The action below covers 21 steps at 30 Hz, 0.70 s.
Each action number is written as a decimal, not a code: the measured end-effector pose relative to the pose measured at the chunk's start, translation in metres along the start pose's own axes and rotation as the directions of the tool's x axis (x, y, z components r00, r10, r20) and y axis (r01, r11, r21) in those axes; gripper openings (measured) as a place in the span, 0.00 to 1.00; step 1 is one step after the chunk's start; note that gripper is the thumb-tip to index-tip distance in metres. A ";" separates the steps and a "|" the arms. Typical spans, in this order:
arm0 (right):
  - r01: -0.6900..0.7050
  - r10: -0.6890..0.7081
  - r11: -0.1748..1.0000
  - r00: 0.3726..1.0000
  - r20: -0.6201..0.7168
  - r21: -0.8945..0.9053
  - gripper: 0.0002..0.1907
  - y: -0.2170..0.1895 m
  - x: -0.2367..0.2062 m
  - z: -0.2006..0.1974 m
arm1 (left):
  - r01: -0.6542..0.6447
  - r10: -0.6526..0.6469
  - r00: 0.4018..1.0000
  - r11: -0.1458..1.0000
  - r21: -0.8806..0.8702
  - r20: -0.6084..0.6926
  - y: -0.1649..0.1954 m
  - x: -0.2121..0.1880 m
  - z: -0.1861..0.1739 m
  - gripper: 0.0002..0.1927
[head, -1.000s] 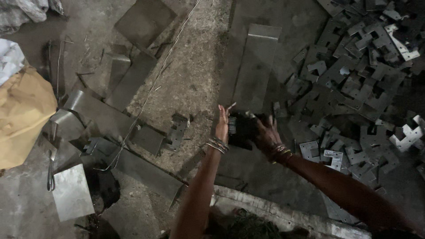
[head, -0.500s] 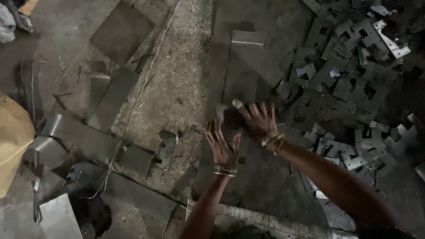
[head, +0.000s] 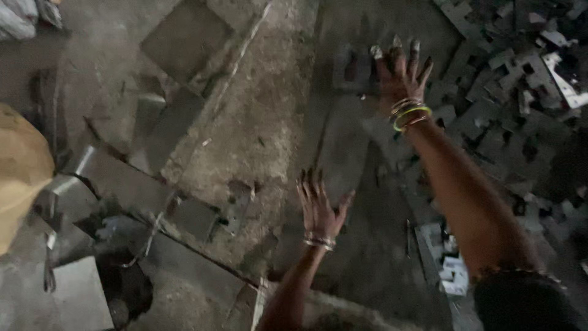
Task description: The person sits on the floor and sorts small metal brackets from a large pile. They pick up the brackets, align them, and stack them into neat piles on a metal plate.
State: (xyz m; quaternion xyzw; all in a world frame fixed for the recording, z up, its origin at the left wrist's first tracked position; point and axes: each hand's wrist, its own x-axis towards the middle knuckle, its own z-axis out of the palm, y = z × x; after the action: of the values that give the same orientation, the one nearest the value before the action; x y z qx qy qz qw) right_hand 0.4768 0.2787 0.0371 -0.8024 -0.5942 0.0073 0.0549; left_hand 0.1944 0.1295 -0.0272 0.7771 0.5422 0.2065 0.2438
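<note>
While both hands are released, right hand reaches a flat plate just left of its fingertips; left hand is farther.

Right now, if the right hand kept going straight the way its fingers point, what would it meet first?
The right hand is stretched out with fingers spread, pointing up the frame. Just at its fingertips lies a flat grey metal plate on the floor, likely the first contact, though depth is hard to judge.
</note>
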 end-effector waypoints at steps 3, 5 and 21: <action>-0.030 0.033 0.998 0.998 0.062 -0.052 0.47 0.029 -0.034 -0.030 | -0.021 0.007 0.996 0.987 0.157 0.088 -0.004 0.000 0.005 0.54; -0.018 0.020 0.997 0.999 -0.042 0.069 0.48 0.063 -0.075 -0.055 | 0.037 -0.103 0.959 0.970 0.240 0.265 -0.005 0.000 0.005 0.53; -0.458 0.462 0.813 0.883 0.082 0.358 0.28 0.158 -0.577 -0.060 | -0.709 0.747 0.435 0.628 -0.321 0.502 0.128 -0.086 0.084 0.19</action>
State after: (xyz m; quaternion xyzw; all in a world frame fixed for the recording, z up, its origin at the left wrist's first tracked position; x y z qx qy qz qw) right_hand 0.4626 -0.3218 0.0509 -0.8974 -0.3703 0.1278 0.2031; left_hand 0.3103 -0.0022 -0.0213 0.9479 0.0423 0.0536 0.3111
